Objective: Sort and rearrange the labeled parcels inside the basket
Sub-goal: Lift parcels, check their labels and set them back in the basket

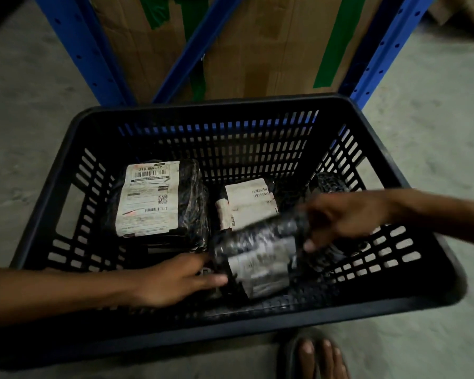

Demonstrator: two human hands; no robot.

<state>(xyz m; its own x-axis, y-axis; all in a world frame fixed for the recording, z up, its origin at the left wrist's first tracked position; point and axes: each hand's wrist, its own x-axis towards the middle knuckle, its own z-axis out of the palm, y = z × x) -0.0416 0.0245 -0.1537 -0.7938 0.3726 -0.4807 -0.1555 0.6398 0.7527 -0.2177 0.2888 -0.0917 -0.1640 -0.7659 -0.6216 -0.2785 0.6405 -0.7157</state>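
A black slatted plastic basket (66,160) stands on the floor in front of me. Inside at the left lies a black parcel with a large white label (148,198). A smaller parcel with a white label (249,203) rests at the back middle. My right hand (342,217) grips the top of a blurred black parcel with a pale label (257,258), held tilted over the basket's front. My left hand (173,280) reaches in low from the left, fingers spread and touching that parcel's lower left edge. Another black parcel (329,181) shows at the back right, partly hidden.
Blue steel rack posts (93,50) and a large cardboard box with green tape (257,45) stand right behind the basket. Grey concrete floor lies on both sides. A foot in a dark sandal (315,354) is just in front of the basket's near rim.
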